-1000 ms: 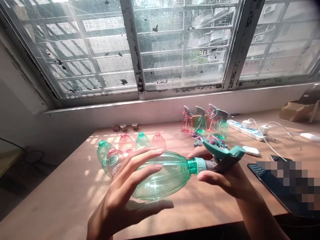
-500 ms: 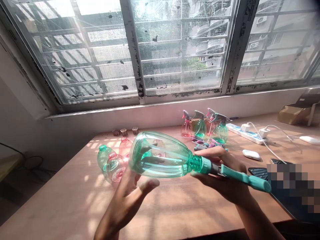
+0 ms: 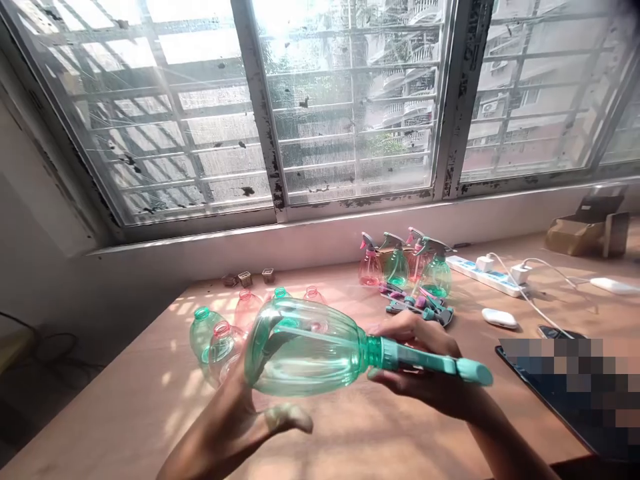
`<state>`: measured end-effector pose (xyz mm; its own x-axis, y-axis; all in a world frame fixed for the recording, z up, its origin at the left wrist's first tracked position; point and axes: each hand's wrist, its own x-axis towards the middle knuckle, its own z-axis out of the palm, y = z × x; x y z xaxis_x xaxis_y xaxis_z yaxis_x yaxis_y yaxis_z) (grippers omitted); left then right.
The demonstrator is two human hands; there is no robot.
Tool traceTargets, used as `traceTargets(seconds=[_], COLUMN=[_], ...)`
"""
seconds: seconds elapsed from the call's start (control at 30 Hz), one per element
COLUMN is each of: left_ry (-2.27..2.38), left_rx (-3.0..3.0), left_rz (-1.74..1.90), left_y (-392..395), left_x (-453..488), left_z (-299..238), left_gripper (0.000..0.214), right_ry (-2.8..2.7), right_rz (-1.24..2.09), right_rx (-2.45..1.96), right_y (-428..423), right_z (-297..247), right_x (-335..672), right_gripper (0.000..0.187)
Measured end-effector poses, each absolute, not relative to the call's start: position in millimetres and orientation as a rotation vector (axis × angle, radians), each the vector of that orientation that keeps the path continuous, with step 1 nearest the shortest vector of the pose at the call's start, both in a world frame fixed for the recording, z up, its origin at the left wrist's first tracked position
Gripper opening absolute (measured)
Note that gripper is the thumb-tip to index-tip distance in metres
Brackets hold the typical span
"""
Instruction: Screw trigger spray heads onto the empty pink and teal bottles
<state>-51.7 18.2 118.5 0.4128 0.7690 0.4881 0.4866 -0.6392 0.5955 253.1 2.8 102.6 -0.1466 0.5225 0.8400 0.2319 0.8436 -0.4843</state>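
- Left hand (image 3: 239,408): cupped round the base of the green bottle (image 3: 310,347), thumb under it, fingers behind; grasping.
- Right hand (image 3: 425,385): closed round the teal sprayer (image 3: 427,361) fitted on the bottle's neck; grasping.
- Bottle: held on its side above the table (image 3: 125,413), clear of it, base to the left, neck to the right.
- Empty bottles (image 3: 220,332): green and pink, uncapped, standing just behind the left hand.
- Finished spray bottles (image 3: 400,263): four, upright near the window wall.
- Loose heads (image 3: 420,308): heaped in front of them.
- Power strip (image 3: 483,275): further right, plugs in.
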Motion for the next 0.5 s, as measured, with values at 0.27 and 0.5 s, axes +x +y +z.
traceTargets(seconds=[0.27, 0.5], left_ry=[0.920, 1.011], left_rx=[2.338, 2.338], left_rz=[1.348, 1.368], left_y=[22.6, 22.9], left_x=[-40.8, -34.0], left_z=[113.1, 105.9], left_gripper=[0.088, 0.104], right_ry=[-1.602, -1.543], right_rz=[0.500, 0.712], right_rx=[-0.584, -0.515], right_y=[2.9, 13.3], right_z=[101.8, 99.4], right_x=[258.0, 253.2], right_gripper=[0.029, 0.036])
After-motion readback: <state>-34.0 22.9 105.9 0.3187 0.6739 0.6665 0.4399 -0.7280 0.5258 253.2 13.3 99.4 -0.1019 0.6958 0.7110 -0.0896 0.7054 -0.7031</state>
